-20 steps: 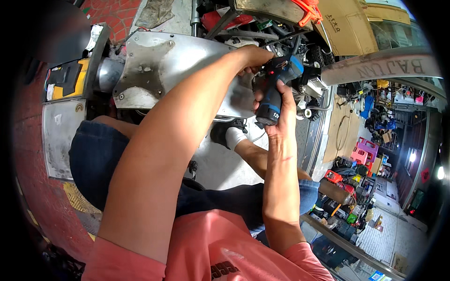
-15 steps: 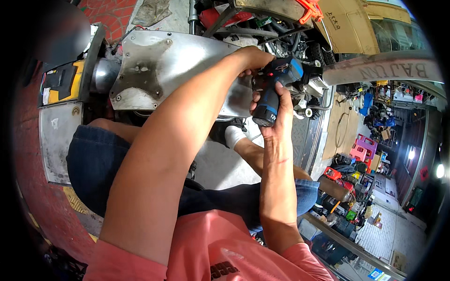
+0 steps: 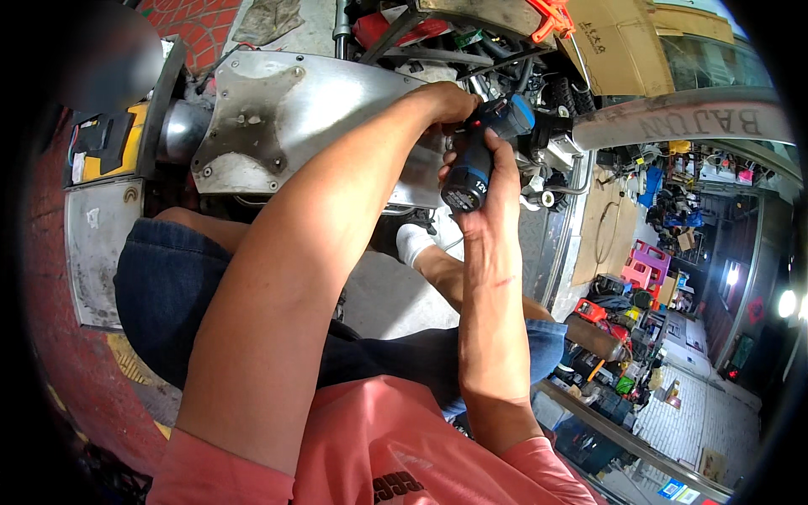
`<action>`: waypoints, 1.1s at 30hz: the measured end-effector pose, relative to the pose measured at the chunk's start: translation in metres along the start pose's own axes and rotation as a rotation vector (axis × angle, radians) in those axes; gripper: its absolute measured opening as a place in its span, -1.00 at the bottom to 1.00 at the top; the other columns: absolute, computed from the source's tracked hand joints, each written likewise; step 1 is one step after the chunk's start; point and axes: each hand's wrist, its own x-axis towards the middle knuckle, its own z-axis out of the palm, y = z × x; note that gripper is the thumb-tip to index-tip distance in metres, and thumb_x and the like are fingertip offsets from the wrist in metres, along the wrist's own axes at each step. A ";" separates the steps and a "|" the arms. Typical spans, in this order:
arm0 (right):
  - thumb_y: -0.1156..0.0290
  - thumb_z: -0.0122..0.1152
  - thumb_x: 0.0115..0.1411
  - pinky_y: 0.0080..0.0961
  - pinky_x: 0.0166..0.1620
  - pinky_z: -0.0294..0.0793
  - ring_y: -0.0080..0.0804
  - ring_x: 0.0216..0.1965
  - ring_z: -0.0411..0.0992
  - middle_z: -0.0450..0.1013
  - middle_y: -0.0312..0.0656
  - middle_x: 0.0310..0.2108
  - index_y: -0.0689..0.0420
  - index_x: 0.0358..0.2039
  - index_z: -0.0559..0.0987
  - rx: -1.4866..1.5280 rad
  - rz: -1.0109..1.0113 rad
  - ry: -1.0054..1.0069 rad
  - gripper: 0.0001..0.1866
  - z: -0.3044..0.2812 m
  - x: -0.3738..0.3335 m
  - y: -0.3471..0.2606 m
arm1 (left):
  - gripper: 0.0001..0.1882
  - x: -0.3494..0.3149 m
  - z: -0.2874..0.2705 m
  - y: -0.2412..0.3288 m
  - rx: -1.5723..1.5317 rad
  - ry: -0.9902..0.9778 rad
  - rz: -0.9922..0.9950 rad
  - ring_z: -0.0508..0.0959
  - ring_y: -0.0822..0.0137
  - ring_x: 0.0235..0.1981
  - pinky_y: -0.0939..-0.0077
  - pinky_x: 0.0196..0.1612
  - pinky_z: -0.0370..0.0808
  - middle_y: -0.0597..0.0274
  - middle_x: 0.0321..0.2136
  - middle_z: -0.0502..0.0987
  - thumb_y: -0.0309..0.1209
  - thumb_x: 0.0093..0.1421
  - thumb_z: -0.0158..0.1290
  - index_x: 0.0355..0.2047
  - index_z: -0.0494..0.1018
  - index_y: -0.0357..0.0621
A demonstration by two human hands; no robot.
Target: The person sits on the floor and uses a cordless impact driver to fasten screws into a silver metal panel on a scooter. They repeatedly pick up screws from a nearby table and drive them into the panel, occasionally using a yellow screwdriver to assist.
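Note:
A black and blue cordless drill [image 3: 478, 164] is gripped in my right hand [image 3: 502, 172], whose fingers wrap round its handle. The battery end points down toward me, and a small red spot shows on the drill's body. Close to the drill's front end, my left hand [image 3: 452, 103] has its fingers curled. What those fingers hold is hidden behind the hand and the tool. Both hands are over the right end of a bare metal plate [image 3: 337, 93] with screws along its edge and dark stains.
An exposed mechanism with metal parts [image 3: 547, 198] lies right of the drill. A thick grey tube [image 3: 673, 118] runs off to the right. An orange-handled tool [image 3: 551, 18] and cardboard [image 3: 619, 50] are at the far side. A yellow and black unit [image 3: 114, 143] sits at left.
The drill and my right hand have shifted slightly up and left. My left hand stays by the drill's front end. The whole view has moved a little.

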 end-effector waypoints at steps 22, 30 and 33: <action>-0.04 0.06 0.41 -0.37 -0.55 0.59 -0.30 -0.55 0.58 0.55 -0.17 -0.45 0.30 -0.02 0.49 -0.032 0.156 0.067 -0.44 -0.002 0.015 -0.019 | 0.09 -0.029 -0.022 0.003 -0.446 -0.011 0.298 0.64 0.08 -0.17 0.21 0.02 0.51 -0.03 -0.10 0.70 0.55 -0.12 0.27 0.03 0.67 -0.29; -0.04 0.05 0.42 -0.34 -0.60 0.61 -0.28 -0.60 0.56 0.55 -0.14 -0.47 0.35 -0.03 0.47 -0.117 0.151 0.079 -0.42 -0.002 0.016 -0.023 | -0.10 -0.023 -0.024 0.001 -0.447 -0.012 0.310 0.62 0.20 -0.32 0.34 -0.19 0.51 0.05 -0.29 0.70 0.46 -0.06 0.28 -0.19 0.72 -0.25; -0.02 0.05 0.42 -0.33 -0.60 0.61 -0.28 -0.60 0.56 0.55 -0.13 -0.47 0.35 -0.03 0.47 -0.107 0.158 0.110 -0.43 0.001 0.015 -0.022 | -0.15 -0.023 -0.024 0.001 -0.453 -0.006 0.282 0.61 0.23 -0.38 0.36 -0.25 0.50 0.11 -0.37 0.68 0.43 -0.05 0.30 -0.27 0.71 -0.24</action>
